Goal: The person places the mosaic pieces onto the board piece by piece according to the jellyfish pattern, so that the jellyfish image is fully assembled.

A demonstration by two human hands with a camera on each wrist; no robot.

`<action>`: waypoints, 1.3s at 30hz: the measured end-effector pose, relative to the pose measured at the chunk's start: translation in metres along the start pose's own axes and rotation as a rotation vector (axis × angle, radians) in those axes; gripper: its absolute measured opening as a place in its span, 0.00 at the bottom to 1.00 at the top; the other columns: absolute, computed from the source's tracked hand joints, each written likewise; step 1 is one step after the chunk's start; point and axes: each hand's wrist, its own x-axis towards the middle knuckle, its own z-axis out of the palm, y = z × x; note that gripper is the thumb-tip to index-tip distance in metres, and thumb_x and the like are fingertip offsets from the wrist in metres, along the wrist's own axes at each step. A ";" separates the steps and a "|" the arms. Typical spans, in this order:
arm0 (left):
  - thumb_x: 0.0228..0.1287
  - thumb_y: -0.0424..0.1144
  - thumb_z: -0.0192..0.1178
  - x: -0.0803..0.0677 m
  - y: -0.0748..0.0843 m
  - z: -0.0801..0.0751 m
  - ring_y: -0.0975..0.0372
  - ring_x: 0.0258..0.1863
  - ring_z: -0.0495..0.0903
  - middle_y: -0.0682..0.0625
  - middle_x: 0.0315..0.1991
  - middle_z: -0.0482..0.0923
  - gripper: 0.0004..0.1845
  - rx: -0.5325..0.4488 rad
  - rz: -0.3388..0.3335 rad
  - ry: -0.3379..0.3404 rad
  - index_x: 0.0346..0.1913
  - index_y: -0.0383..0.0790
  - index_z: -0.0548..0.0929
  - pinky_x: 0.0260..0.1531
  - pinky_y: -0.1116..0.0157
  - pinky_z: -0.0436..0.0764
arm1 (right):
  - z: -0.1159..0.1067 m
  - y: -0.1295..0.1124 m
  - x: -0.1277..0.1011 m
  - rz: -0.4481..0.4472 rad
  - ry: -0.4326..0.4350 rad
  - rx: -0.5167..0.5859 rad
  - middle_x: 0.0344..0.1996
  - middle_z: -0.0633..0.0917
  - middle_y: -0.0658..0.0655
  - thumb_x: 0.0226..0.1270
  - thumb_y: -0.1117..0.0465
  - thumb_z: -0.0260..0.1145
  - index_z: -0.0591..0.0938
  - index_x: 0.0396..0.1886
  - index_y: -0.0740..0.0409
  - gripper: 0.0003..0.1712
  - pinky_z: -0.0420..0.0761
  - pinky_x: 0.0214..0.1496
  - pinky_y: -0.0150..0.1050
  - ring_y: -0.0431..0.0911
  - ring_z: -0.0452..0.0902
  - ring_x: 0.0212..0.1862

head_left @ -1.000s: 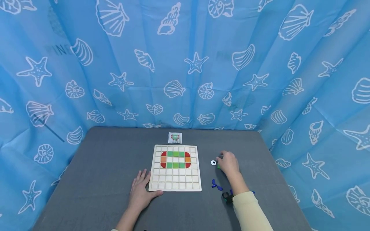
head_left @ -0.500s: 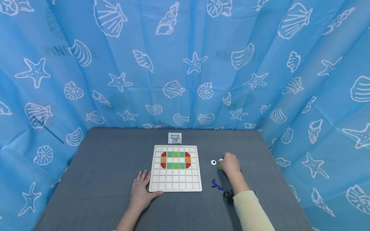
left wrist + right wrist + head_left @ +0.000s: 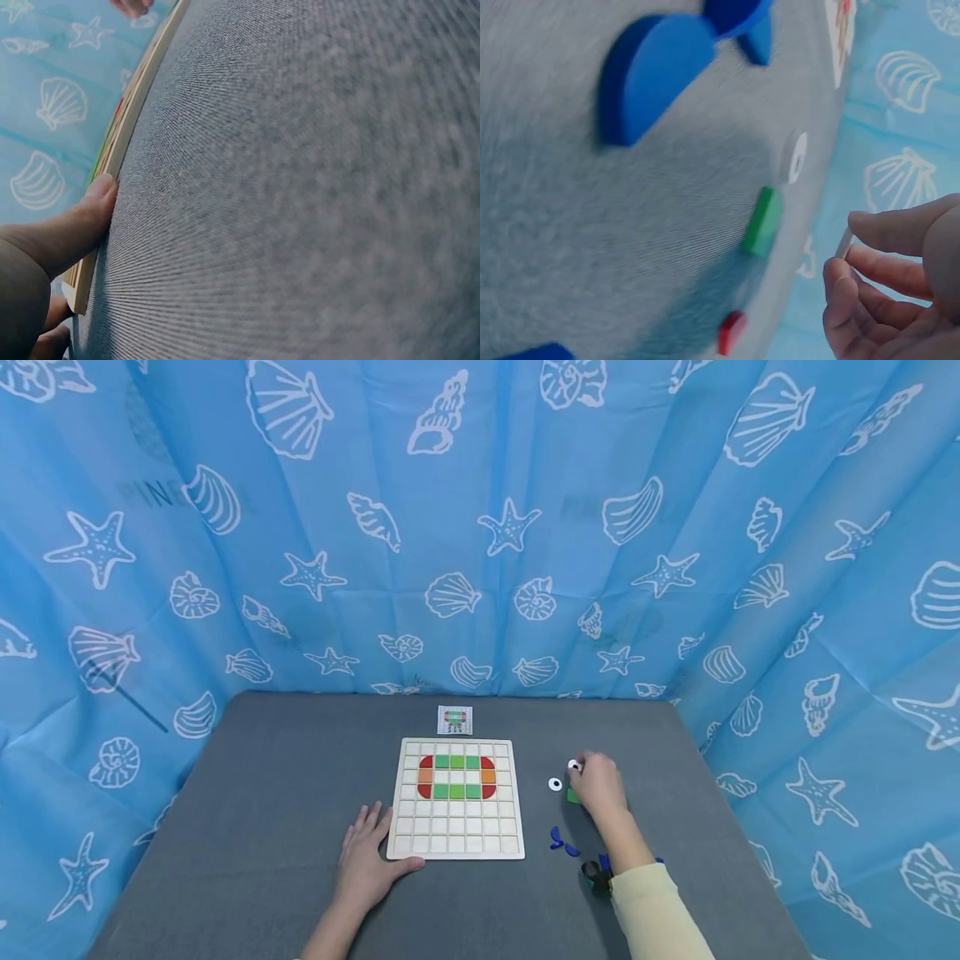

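Tabletop [image 3: 277, 768], left hand [image 3: 367, 856] spread against board [image 3: 457, 825], right hand [image 3: 599, 783] pinching disc [image 3: 844, 244], loose red piece [image 3: 733, 332], right-wrist view only

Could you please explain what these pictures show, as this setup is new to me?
There is no machine; a person works bare-handed. The wide picture comes from a head-worn camera, the two close ones from a camera on each wrist. On the grey table lies a pale gridded board holding coloured pieces, with a small picture card beyond it. Right of the board lie loose blue pieces, a green piece and a white disc with a black dot. The left hand rests at the board's near left corner; the right hand pinches a second white disc between thumb and fingers.
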 end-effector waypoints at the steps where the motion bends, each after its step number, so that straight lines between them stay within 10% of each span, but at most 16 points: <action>1: 0.38 0.67 0.77 0.000 0.000 0.000 0.40 0.79 0.50 0.34 0.77 0.58 0.63 -0.001 0.000 0.001 0.75 0.34 0.66 0.76 0.40 0.53 | -0.001 -0.003 -0.001 -0.012 0.008 0.004 0.40 0.85 0.67 0.68 0.63 0.66 0.85 0.46 0.70 0.14 0.82 0.46 0.57 0.60 0.82 0.43; 39: 0.38 0.69 0.75 0.000 -0.003 0.001 0.40 0.79 0.49 0.35 0.78 0.57 0.64 -0.005 0.007 -0.008 0.75 0.34 0.66 0.76 0.40 0.52 | 0.022 -0.103 -0.016 -0.244 -0.028 0.151 0.42 0.86 0.55 0.64 0.58 0.74 0.88 0.49 0.58 0.16 0.82 0.35 0.37 0.43 0.80 0.37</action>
